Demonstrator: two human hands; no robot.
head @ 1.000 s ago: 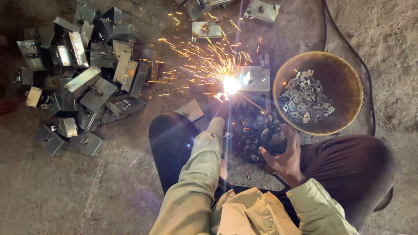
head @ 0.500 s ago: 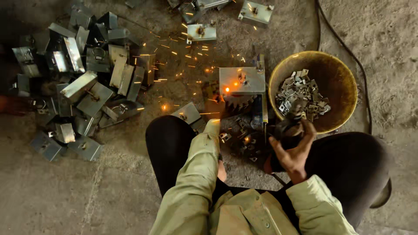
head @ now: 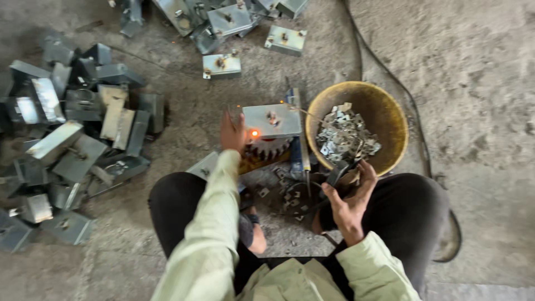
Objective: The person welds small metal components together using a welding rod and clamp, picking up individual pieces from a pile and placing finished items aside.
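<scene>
Compared with the earlier view, the spark shower has died to a single orange glow at the left edge of the grey metal box (head: 272,120), which rests on a toothed gear (head: 269,148). The left hand (head: 233,131) now touches that box edge, fingers loosely curled. The right hand (head: 346,199) grips a dark electrode holder (head: 337,174) beside the yellow bowl (head: 384,117) of small brackets.
</scene>
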